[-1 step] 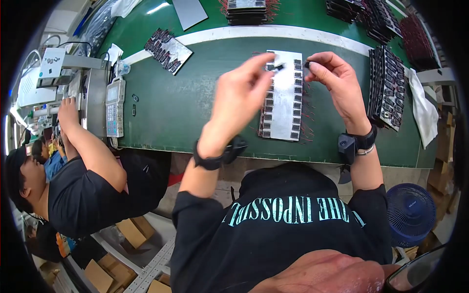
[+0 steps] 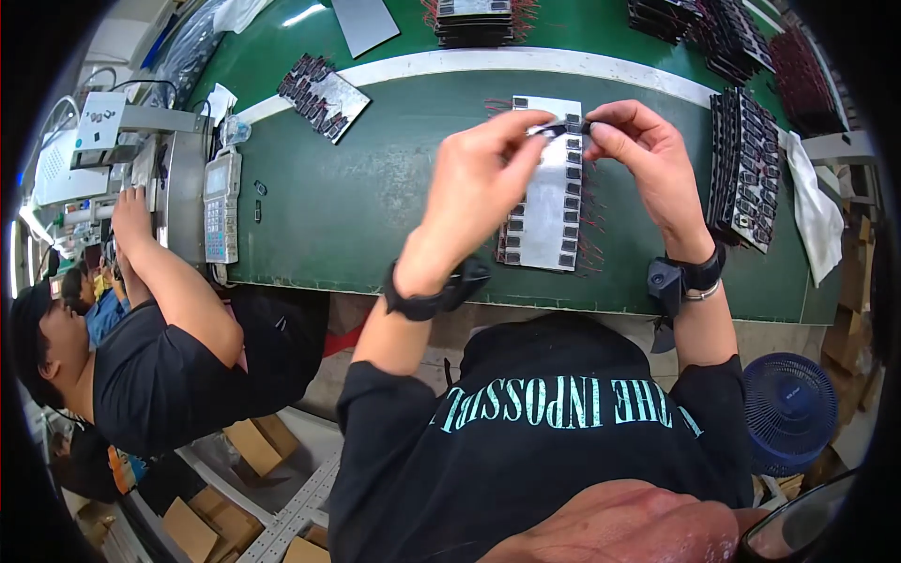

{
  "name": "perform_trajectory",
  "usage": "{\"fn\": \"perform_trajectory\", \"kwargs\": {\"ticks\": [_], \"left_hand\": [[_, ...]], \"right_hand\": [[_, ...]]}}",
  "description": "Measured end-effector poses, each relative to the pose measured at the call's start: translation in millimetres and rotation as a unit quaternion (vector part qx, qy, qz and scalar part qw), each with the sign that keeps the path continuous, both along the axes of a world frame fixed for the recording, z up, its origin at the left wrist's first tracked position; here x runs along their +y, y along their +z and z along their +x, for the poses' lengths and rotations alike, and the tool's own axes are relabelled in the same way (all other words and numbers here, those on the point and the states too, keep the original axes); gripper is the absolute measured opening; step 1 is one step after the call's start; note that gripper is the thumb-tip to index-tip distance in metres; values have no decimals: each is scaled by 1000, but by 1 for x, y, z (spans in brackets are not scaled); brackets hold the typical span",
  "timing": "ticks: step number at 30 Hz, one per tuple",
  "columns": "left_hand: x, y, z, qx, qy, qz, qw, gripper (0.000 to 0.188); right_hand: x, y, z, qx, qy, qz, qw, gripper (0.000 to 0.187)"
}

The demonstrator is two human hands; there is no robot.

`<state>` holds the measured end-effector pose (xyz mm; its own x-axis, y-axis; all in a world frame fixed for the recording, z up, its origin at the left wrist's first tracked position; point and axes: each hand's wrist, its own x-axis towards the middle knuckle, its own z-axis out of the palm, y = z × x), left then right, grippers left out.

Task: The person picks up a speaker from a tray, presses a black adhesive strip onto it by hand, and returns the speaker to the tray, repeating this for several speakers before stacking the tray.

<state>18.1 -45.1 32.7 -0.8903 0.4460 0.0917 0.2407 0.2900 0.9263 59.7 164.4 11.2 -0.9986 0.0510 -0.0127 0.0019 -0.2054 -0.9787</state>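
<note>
A long pale board point(image 2: 544, 220) lies upright on the green table, with small black rectangular parts along both long edges and thin red wires sticking out. My left hand point(image 2: 488, 174) is over its upper left part, thumb and forefinger closed on a small dark strip point(image 2: 556, 129). Beside the upper right edge, my right hand point(image 2: 648, 159) pinches a small black piece point(image 2: 587, 128) between thumb and forefinger. The strip's tip almost meets that piece; whether they touch I cannot tell. My left hand hides part of the board's left row.
Stacked boards with black parts point(image 2: 743, 169) stand at the right, by a white cloth point(image 2: 815, 206). Another loaded board point(image 2: 324, 98) lies at the left, above a keypad device point(image 2: 221, 208). A co-worker point(image 2: 169, 347) sits at the left. A blue fan point(image 2: 790, 413) is at lower right.
My left hand has moved right, bringing the dark strip across the board up to the black piece in my right hand. My right hand has barely moved.
</note>
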Motion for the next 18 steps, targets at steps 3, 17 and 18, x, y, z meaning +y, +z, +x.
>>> {"fn": "perform_trajectory", "kwargs": {"ticks": [3,17,18], "left_hand": [[13,-10,-7,-56,-30,63,996,25],[11,-32,-12,-188,-41,171,966,29],[10,-33,-12,-190,-40,171,966,29]], "right_hand": [[-4,4,2,28,1,49,998,17],[-5,-13,0,56,-24,152,986,12],[-5,-14,0,74,-34,171,982,11]]}}
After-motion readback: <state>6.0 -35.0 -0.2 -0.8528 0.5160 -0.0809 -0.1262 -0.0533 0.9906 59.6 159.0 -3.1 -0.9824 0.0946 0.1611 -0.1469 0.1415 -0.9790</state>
